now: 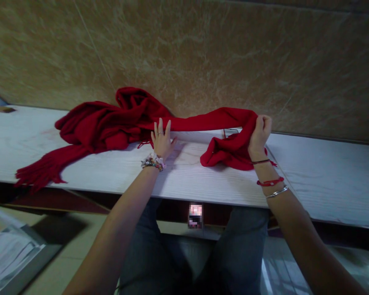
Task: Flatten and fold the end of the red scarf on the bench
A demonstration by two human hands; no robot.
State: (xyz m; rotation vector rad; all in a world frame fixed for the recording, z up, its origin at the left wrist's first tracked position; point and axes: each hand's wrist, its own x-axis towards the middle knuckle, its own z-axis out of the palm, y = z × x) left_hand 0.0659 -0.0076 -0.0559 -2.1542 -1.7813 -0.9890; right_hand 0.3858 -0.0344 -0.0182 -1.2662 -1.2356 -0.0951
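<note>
A long red scarf (104,127) lies bunched on the left of the white tabletop, its fringed end spread toward the front edge. From that heap a narrow folded strip runs right to my right hand (260,133), which is closed round it and lifts it a little. Below the strip, a loose fold of the scarf rests on the table beside my right wrist. My left hand (162,139) is flat with fingers spread, touching the scarf where the strip leaves the heap.
A brown marbled wall (184,57) rises behind the narrow white table (184,184). A small dark-edged object (232,132) shows partly behind the scarf. A brown wooden piece (1,109) lies far left. Papers (9,254) sit in a grey tray, lower left.
</note>
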